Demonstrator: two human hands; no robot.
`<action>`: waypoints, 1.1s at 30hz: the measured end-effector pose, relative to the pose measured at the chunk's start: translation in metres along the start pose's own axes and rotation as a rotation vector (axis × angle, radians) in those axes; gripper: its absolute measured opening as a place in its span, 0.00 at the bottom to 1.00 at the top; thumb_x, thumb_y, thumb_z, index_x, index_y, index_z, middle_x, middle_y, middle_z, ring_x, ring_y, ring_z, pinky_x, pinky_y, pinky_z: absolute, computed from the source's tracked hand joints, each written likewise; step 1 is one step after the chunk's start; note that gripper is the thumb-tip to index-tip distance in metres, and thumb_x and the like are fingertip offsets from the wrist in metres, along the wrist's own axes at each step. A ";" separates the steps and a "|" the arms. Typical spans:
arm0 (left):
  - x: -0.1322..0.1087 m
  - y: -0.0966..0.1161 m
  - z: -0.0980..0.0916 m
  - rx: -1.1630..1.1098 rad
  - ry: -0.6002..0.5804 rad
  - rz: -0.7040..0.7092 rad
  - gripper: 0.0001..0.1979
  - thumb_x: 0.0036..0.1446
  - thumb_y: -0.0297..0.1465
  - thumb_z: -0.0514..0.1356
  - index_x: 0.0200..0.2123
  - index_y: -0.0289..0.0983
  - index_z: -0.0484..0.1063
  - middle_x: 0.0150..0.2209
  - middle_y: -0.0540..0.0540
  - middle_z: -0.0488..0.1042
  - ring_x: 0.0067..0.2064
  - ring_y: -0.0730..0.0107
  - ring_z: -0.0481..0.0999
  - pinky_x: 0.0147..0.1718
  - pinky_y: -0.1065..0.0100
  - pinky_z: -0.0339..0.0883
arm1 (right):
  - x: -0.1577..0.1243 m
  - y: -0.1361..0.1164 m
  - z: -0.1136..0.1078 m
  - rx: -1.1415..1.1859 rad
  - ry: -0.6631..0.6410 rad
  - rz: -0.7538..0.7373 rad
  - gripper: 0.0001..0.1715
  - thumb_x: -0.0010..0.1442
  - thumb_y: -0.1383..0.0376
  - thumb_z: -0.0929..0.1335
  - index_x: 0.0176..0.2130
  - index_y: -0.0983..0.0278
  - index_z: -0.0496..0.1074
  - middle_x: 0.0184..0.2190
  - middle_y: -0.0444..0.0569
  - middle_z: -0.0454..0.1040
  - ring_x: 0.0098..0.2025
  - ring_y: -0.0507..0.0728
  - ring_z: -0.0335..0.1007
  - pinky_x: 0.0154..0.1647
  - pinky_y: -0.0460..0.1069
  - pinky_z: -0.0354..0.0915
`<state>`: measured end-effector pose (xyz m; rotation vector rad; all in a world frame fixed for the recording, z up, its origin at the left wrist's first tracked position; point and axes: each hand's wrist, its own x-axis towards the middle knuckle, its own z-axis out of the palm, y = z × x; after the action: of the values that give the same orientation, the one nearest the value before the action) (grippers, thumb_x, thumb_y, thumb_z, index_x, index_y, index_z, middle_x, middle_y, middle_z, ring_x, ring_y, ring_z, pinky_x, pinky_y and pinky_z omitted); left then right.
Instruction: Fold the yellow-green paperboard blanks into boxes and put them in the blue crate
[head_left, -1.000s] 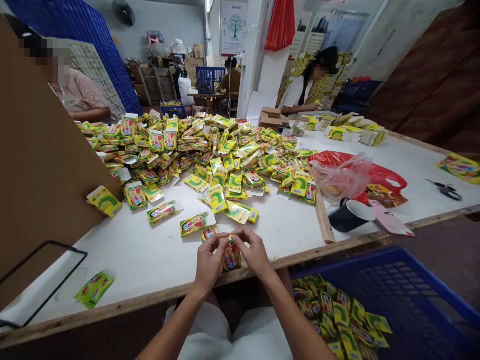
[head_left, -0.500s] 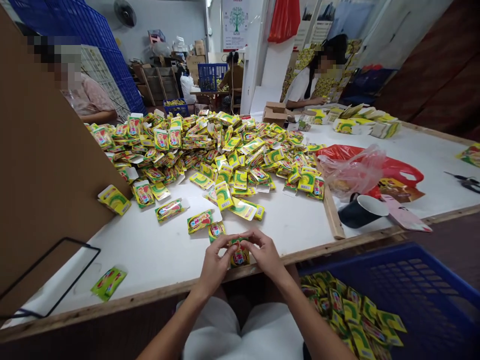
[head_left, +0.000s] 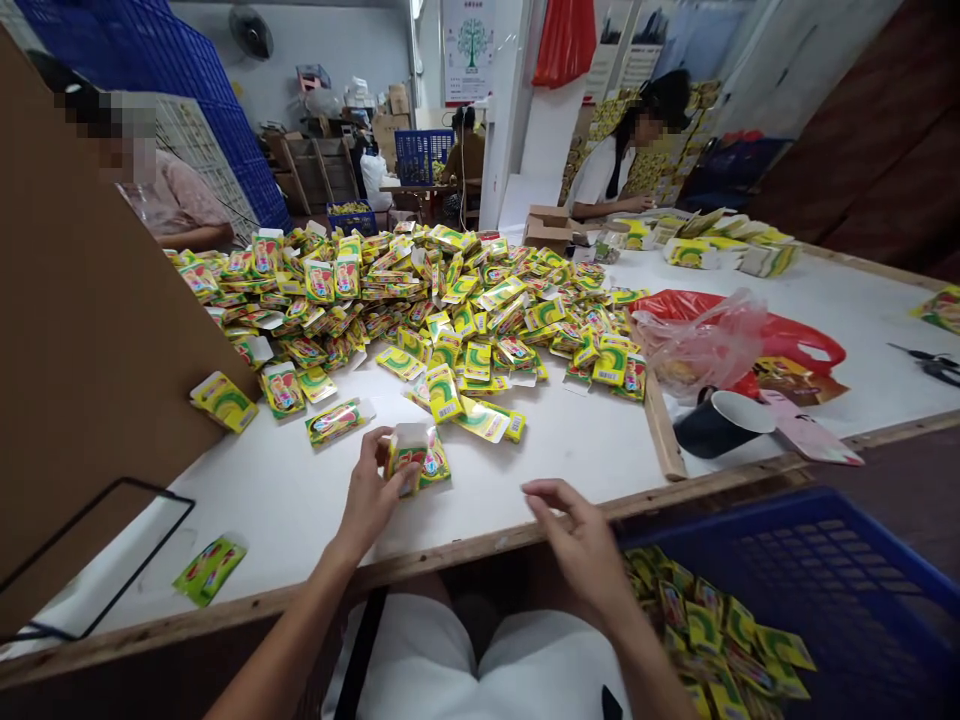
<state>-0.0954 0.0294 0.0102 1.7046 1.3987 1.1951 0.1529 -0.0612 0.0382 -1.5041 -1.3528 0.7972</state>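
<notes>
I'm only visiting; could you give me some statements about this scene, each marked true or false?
1. The left hand holds a box. True.
2. The mug is bright red outside. False: it is dark outside.
3. A blue basket beside the table holds yellow packs. True.
4. The green packet lies in the blue basket. False: it lies on the table.
5. The right hand holds the mug. False: that hand holds nothing visible.

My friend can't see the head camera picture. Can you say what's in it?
A person's left hand holds a small box over a white table; the right hand looks empty. A big heap of yellow boxes lies behind, with a blue basket lower right.
</notes>
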 end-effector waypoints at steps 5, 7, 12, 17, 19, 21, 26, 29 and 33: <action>-0.039 0.023 0.038 -0.463 0.021 -0.085 0.25 0.55 0.30 0.59 0.51 0.45 0.48 0.44 0.47 0.71 0.40 0.69 0.75 0.39 0.67 0.68 | 0.022 0.003 0.080 0.342 -0.084 -0.139 0.12 0.58 0.65 0.65 0.44 0.61 0.66 0.45 0.50 0.73 0.46 0.57 0.71 0.46 0.51 0.67; -0.044 0.025 0.045 -0.491 -0.019 -0.096 0.24 0.55 0.30 0.59 0.50 0.45 0.50 0.43 0.48 0.72 0.40 0.69 0.75 0.39 0.68 0.68 | 0.027 0.009 0.086 0.382 -0.100 -0.162 0.13 0.58 0.67 0.65 0.45 0.60 0.65 0.42 0.48 0.74 0.43 0.55 0.72 0.45 0.50 0.68; -0.039 0.022 0.043 -0.278 -0.219 -0.055 0.07 0.59 0.33 0.55 0.39 0.38 0.70 0.38 0.46 0.75 0.39 0.66 0.74 0.40 0.68 0.67 | 0.036 0.021 0.068 0.246 -0.204 -0.196 0.12 0.59 0.69 0.63 0.44 0.61 0.70 0.40 0.48 0.75 0.42 0.56 0.72 0.45 0.50 0.67; -0.031 0.021 0.045 -0.313 -0.111 0.006 0.09 0.59 0.30 0.55 0.41 0.39 0.71 0.39 0.46 0.75 0.44 0.64 0.73 0.45 0.65 0.65 | 0.046 0.013 0.062 0.148 -0.175 -0.217 0.06 0.57 0.69 0.65 0.33 0.63 0.73 0.34 0.48 0.75 0.38 0.56 0.72 0.42 0.50 0.67; -0.033 0.021 0.048 -0.394 -0.062 -0.022 0.11 0.58 0.29 0.55 0.45 0.40 0.68 0.39 0.47 0.75 0.43 0.65 0.74 0.43 0.65 0.67 | 0.048 0.010 0.064 0.190 -0.130 -0.220 0.08 0.57 0.69 0.65 0.37 0.63 0.73 0.34 0.48 0.75 0.38 0.56 0.72 0.41 0.50 0.68; -0.036 0.021 0.049 -0.392 -0.059 -0.024 0.10 0.58 0.30 0.56 0.44 0.39 0.69 0.39 0.46 0.75 0.43 0.65 0.74 0.43 0.65 0.67 | 0.046 0.008 0.064 0.200 -0.128 -0.256 0.10 0.58 0.68 0.65 0.40 0.62 0.73 0.35 0.48 0.75 0.39 0.56 0.72 0.42 0.50 0.68; -0.043 0.032 0.048 -0.310 -0.063 0.005 0.06 0.56 0.31 0.59 0.35 0.36 0.74 0.40 0.43 0.77 0.45 0.62 0.74 0.47 0.64 0.66 | 0.036 0.003 0.058 0.157 -0.163 -0.341 0.08 0.57 0.67 0.67 0.38 0.61 0.76 0.37 0.49 0.74 0.42 0.57 0.71 0.42 0.50 0.67; -0.042 0.040 0.048 -0.310 -0.047 -0.036 0.06 0.56 0.32 0.59 0.34 0.36 0.74 0.38 0.44 0.77 0.42 0.64 0.75 0.44 0.65 0.67 | 0.033 -0.001 0.057 0.142 -0.107 -0.316 0.07 0.58 0.66 0.67 0.36 0.61 0.76 0.36 0.49 0.75 0.40 0.56 0.71 0.40 0.50 0.67; -0.033 0.044 0.047 -0.329 -0.047 -0.113 0.07 0.54 0.33 0.60 0.34 0.36 0.74 0.33 0.46 0.77 0.36 0.67 0.75 0.38 0.68 0.68 | 0.039 -0.002 0.059 0.097 -0.099 -0.259 0.07 0.58 0.65 0.67 0.35 0.63 0.76 0.32 0.48 0.75 0.34 0.55 0.70 0.36 0.49 0.67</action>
<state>-0.0353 -0.0096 0.0222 1.3986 1.1780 1.2360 0.1051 -0.0108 0.0235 -1.1974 -1.5236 0.7673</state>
